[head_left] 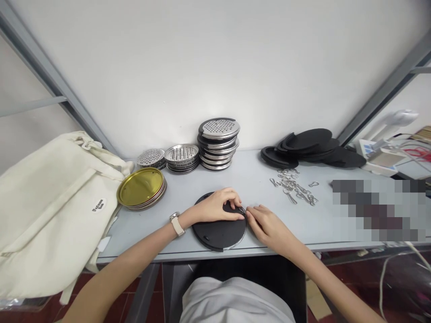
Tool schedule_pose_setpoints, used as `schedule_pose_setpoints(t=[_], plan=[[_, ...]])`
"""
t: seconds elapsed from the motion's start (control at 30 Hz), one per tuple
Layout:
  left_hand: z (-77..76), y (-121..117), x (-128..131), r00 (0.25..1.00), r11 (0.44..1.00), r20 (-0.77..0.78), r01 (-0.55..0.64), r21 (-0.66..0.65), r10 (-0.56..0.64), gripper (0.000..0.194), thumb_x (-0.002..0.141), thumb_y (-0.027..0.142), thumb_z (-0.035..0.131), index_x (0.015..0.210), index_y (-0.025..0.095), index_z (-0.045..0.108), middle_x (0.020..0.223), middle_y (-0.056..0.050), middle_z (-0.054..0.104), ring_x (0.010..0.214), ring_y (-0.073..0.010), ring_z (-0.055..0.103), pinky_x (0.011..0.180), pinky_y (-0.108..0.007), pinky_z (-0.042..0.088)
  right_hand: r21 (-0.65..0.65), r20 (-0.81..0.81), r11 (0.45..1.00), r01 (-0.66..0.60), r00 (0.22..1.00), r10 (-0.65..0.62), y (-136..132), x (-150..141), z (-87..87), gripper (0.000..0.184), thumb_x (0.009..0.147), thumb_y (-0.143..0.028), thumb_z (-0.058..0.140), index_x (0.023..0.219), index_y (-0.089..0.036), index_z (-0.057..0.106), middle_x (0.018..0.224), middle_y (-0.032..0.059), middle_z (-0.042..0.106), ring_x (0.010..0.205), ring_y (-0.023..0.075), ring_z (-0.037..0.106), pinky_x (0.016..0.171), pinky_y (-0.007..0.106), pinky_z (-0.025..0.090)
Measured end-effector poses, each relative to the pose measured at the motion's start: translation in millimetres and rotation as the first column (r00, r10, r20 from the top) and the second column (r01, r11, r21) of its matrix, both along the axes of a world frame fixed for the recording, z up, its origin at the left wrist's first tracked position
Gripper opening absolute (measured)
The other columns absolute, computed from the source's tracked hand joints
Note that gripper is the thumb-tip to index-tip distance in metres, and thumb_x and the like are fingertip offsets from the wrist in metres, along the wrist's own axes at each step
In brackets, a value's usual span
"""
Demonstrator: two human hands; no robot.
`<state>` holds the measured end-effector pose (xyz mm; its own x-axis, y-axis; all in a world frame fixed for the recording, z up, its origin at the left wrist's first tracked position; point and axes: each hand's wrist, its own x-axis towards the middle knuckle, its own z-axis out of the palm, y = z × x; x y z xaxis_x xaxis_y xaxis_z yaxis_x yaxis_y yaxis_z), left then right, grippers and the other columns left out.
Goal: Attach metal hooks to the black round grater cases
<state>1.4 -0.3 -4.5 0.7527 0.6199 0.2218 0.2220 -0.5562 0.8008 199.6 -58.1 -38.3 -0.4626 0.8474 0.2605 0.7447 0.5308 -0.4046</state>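
Note:
A round black disc (218,235) with a silvery rim at its lower right lies flat near the front edge of the table. Over its upper part rests my left hand (217,206), thumb and fingers closed around a small metal clip (242,209) at the disc's right edge. From the right, my right hand (269,224) pinches at the same clip, its fingertips close to those of the left. Fingers partly cover the clip, so how it sits on the disc is hard to see. More loose metal clips (296,188) lie in a scattered pile to the right.
Gold-coloured round lids (141,186) are stacked at left beside a cream bag (57,202). Behind them stand perforated metal grater discs (182,154) and a taller stack of black-and-silver discs (218,146). Black round covers (310,143) lie at back right. A blurred-out patch covers the right side.

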Motion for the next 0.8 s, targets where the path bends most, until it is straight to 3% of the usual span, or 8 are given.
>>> schedule_pose_setpoints(t=[0.8], plan=[[-3.1,2.9,-1.4,0.999,0.998,0.034,0.029,-0.058,-0.027,0.028,0.072,0.032,0.073,0.091,0.015,0.063,0.098,-0.006,0.058,0.078,-0.0123,0.058,0.076,-0.028,0.048,-0.045,-0.001,0.999,-0.002,1.000,0.002,-0.3,2.9,-0.3,0.028,0.096,-0.023,0.033,0.070,-0.021,0.043,0.064,0.0009,0.047,0.064,0.0169,0.046,0.063,0.029,0.036]])
